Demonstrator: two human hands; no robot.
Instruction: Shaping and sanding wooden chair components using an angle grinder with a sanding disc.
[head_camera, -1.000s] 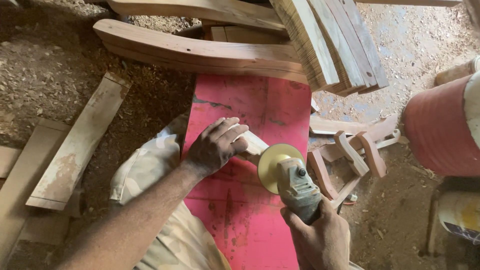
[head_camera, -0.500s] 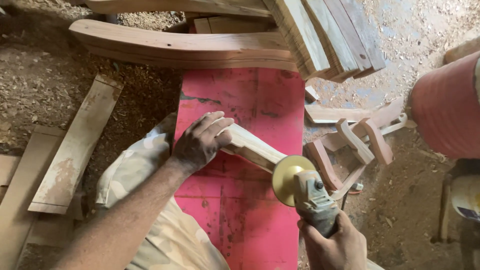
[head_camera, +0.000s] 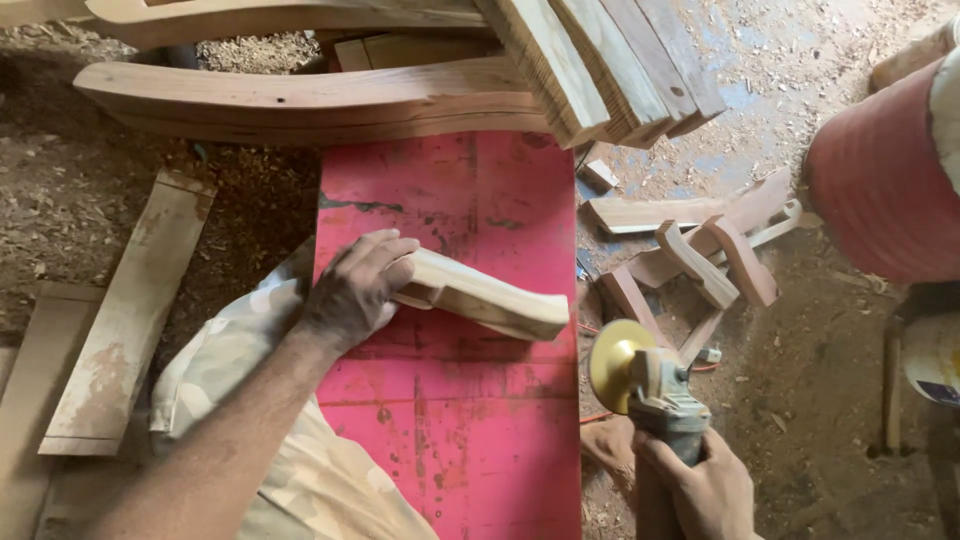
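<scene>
Wood block (head_camera: 490, 297), pale and carved with a curve, lies slantwise across the middle of the red surface (head_camera: 455, 440); its left end sits under the left hand (head_camera: 355, 290), whose fingers (head_camera: 385, 250) are pressed down flat over it, closed on the piece; its right end reaches near the surface's right edge and is bare. The right hand (head_camera: 700, 490) is off the surface at the lower right; its fingers are wrapped tight around the body of a grinder (head_camera: 660, 395), and the grinder's yellow disc (head_camera: 612, 358) faces left, just beside the surface's edge and apart from the block. Long curved planks (head_camera: 300, 100) lie across the far end of the surface, with a stack of slats (head_camera: 610, 60) leaning over their right end; short wood offcuts (head_camera: 700, 260) lie on the sawdust floor (head_camera: 800, 400) to the right; a red barrel (head_camera: 885, 180) stands at the right edge; a flat board (head_camera: 125, 320) lies on the floor to the left.
</scene>
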